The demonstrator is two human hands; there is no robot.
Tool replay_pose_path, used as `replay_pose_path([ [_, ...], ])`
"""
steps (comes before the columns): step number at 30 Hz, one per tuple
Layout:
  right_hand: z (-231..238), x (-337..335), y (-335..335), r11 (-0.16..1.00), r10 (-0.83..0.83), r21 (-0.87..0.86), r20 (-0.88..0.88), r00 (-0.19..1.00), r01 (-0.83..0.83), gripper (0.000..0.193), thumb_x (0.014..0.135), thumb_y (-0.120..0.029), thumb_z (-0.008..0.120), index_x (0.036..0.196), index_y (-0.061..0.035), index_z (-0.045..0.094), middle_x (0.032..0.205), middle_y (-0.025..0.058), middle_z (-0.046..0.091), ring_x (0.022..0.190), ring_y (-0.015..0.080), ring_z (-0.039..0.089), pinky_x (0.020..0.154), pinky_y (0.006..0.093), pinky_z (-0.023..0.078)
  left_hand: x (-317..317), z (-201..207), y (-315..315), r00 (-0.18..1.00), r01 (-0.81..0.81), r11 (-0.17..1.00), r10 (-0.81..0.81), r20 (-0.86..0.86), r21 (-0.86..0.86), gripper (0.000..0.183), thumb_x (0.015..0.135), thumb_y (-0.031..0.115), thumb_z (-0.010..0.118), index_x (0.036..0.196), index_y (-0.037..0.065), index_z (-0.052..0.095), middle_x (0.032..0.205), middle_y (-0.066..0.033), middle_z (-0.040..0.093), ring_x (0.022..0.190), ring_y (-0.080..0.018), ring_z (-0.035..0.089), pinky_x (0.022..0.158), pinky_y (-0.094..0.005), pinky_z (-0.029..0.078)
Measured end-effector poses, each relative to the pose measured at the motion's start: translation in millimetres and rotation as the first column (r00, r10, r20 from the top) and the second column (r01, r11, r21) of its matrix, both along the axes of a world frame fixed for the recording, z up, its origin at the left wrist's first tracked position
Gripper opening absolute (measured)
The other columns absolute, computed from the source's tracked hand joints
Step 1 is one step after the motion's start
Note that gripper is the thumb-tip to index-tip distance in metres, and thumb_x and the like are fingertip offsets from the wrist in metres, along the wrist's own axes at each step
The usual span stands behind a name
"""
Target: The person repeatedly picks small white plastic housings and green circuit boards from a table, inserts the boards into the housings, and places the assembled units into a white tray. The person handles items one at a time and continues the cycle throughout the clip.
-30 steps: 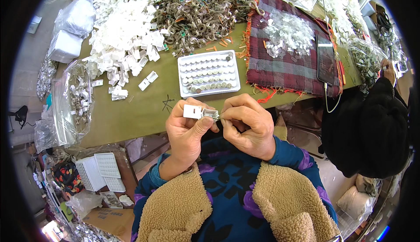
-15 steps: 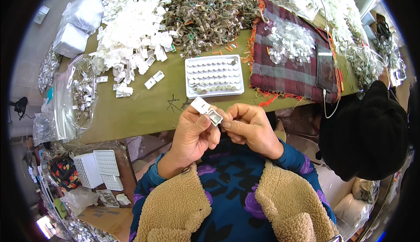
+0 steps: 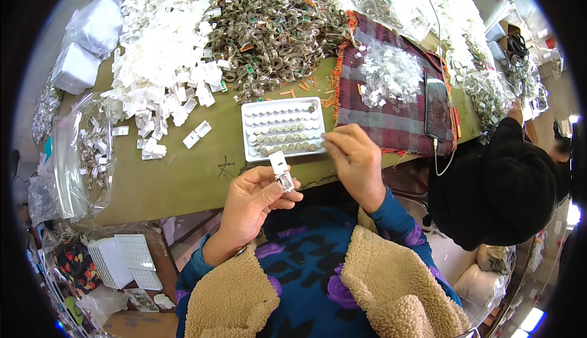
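My left hand (image 3: 247, 206) pinches a small white hinged plastic case (image 3: 279, 164) between thumb and fingers, its lid folded upward. Just beyond it lies a white tray (image 3: 246, 131) with rows of small round button cells, some white-faced and others metallic. At the tray's right edge is my right hand (image 3: 362, 165), thumb and fingertips pressed together; whatever is between them, if anything, is too small to see. An opened white case (image 3: 197, 134) rests on the green table left of the tray.
Behind the tray are a heap of white cases (image 3: 160, 50) and a pile of greyish curled strap-like pieces (image 3: 269, 32). On the right, a plaid cloth (image 3: 379, 129) bears clear plastic bits and a cabled phone (image 3: 436, 108). A person in black (image 3: 498, 182) sits at right.
My right hand has left the case and moved up and right to the tray's edge. My left hand still holds the case, now lower and more upright. The view has shifted slightly.
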State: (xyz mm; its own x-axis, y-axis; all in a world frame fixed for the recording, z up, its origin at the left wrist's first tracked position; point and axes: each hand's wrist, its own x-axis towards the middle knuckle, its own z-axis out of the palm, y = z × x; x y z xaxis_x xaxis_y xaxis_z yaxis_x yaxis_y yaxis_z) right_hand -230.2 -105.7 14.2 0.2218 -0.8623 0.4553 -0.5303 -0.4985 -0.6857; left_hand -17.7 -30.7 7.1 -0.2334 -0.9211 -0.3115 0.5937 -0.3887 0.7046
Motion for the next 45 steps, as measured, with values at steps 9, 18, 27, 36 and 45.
replay_pose_path([
  [9, -6.3, 8.1, 1.3, 0.994, 0.100, 0.053, -0.027, 0.995, -0.098, 0.017, 0.078, 0.000, 0.074, 0.092, 0.0015, 0.065, 0.087, 0.0132, 0.059, 0.074, 0.0318, 0.062, 0.064, 0.0380, 0.051, -4.0, -7.0, -9.5, 0.999, 0.024, 0.999, -0.023, -0.026, 0.039, 0.029, 0.092, 0.005, 0.067, 0.118, -0.005, 0.058, 0.105, -0.0200, 0.069, 0.087, -0.0260, 0.072, 0.074, -0.0331, 0.062],
  [18, 1.7, 2.0, -37.2, 0.995, 0.100, 0.011, -0.112, 0.989, -0.099, 0.012, 0.080, 0.003, 0.069, 0.089, 0.0002, 0.062, 0.081, 0.0159, 0.059, 0.070, 0.0361, 0.061, 0.061, 0.0406, 0.050, -4.7, -13.5, -11.5, 0.999, -0.003, 1.000, 0.003, -0.044, 0.003, 0.031, 0.093, 0.005, 0.064, 0.122, -0.006, 0.058, 0.104, -0.0228, 0.069, 0.082, -0.0232, 0.073, 0.072, -0.0324, 0.063],
  [27, 4.2, -0.9, -27.6, 0.988, 0.072, 0.132, 0.023, 0.997, -0.075, 0.014, 0.086, 0.004, 0.066, 0.100, 0.0034, 0.068, 0.087, 0.0152, 0.061, 0.078, 0.0308, 0.064, 0.066, 0.0350, 0.051, -2.6, -15.1, -14.6, 0.996, -0.001, 1.000, 0.003, -0.092, 0.017, 0.030, 0.094, 0.004, 0.062, 0.122, -0.007, 0.058, 0.103, -0.0233, 0.069, 0.080, -0.0223, 0.073, 0.072, -0.0329, 0.063],
  [36, -1.1, 6.4, -25.4, 0.992, 0.117, 0.053, -0.059, 0.991, -0.114, 0.014, 0.082, 0.002, 0.069, 0.096, 0.0024, 0.066, 0.091, 0.0143, 0.060, 0.077, 0.0325, 0.063, 0.067, 0.0381, 0.052, 0.6, -15.8, -12.0, 0.992, -0.009, 1.000, 0.012, -0.127, 0.028, 0.030, 0.094, 0.004, 0.063, 0.121, -0.006, 0.058, 0.103, -0.0229, 0.069, 0.079, -0.0219, 0.072, 0.071, -0.0326, 0.062],
  [45, -4.9, 11.1, -60.3, 0.990, 0.128, -0.036, -0.204, 0.971, -0.138, 0.027, 0.077, 0.007, 0.061, 0.103, -0.0004, 0.066, 0.095, 0.0144, 0.059, 0.085, 0.0336, 0.064, 0.072, 0.0386, 0.053, 2.0, -17.5, -13.5, 0.986, 0.039, 0.999, -0.034, -0.164, 0.027, 0.028, 0.094, 0.004, 0.063, 0.120, -0.004, 0.058, 0.105, -0.0215, 0.069, 0.082, -0.0238, 0.072, 0.074, -0.0342, 0.062],
])
